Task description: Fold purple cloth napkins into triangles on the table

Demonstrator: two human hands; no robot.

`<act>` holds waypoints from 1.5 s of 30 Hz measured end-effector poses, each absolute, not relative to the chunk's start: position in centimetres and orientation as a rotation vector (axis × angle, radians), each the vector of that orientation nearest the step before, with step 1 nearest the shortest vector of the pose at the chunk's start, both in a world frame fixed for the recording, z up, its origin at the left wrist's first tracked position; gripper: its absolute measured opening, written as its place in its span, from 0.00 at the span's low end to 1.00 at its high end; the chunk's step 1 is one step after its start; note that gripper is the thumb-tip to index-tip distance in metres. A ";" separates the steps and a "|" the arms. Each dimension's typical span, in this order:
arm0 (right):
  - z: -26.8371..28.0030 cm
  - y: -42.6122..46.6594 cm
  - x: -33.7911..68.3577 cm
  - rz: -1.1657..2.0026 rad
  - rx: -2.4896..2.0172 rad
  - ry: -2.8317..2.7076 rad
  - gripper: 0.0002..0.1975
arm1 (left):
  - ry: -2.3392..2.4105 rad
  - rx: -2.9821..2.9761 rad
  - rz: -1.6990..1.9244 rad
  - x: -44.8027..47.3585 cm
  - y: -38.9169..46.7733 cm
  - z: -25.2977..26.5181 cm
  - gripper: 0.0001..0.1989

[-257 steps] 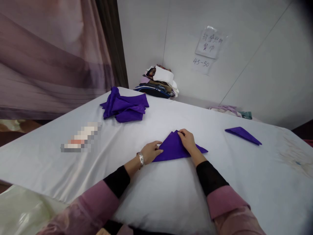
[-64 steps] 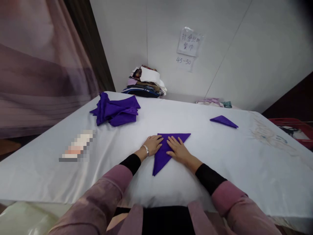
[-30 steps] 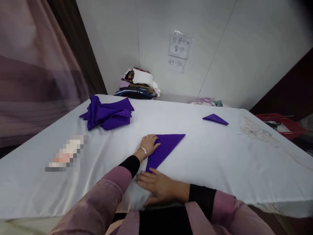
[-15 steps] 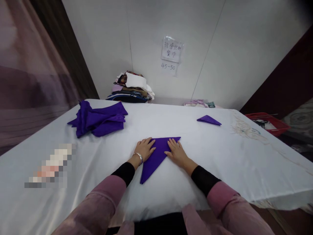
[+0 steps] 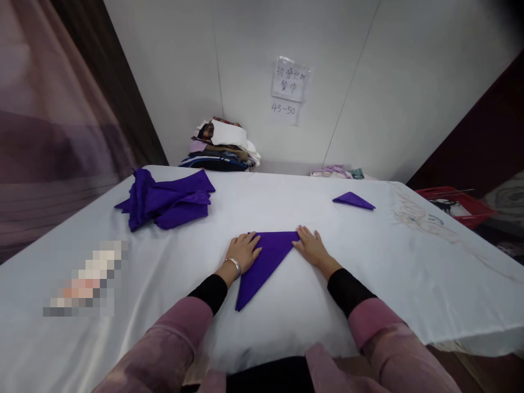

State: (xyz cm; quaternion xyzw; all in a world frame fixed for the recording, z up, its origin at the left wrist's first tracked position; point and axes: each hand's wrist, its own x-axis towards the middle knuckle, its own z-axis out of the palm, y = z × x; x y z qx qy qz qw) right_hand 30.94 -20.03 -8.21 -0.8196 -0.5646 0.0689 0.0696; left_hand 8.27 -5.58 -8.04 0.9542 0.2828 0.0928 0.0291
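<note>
A purple cloth napkin (image 5: pixel 268 262), folded into a triangle, lies flat in front of me with one long point towards me. My left hand (image 5: pixel 244 252) rests on its left edge, fingers stretched out, a silver bracelet at the wrist. At the napkin's right corner lies my right hand (image 5: pixel 312 246), open, its fingertips covering the tip. Further back on the right sits a smaller folded purple napkin (image 5: pixel 353 201), apart from both hands.
A crumpled heap of purple napkins (image 5: pixel 167 199) lies at the back left of the white-covered table (image 5: pixel 278 338). Behind it are stacked folded clothes (image 5: pixel 223 147) by the wall. A red basket (image 5: pixel 462 207) stands beyond the right edge. A blurred-out patch (image 5: pixel 85 278) covers something at left.
My right hand has slid right along the napkin's top edge to its corner. My left hand has stayed at the left edge. The view has shifted slightly.
</note>
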 end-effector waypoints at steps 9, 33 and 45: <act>-7.3 -20.0 29.7 0.171 -2.349 -1.707 0.31 | 0.858 2.854 0.271 8.3 -5.2 -7.7 0.23; -7.7 -19.7 26.1 0.158 -2.088 -2.032 0.28 | 1.123 2.558 0.488 9.9 -3.9 -8.2 0.17; -7.7 -19.6 25.9 0.190 -2.023 -2.078 0.28 | 1.091 2.490 0.585 10.1 -4.1 -7.7 0.04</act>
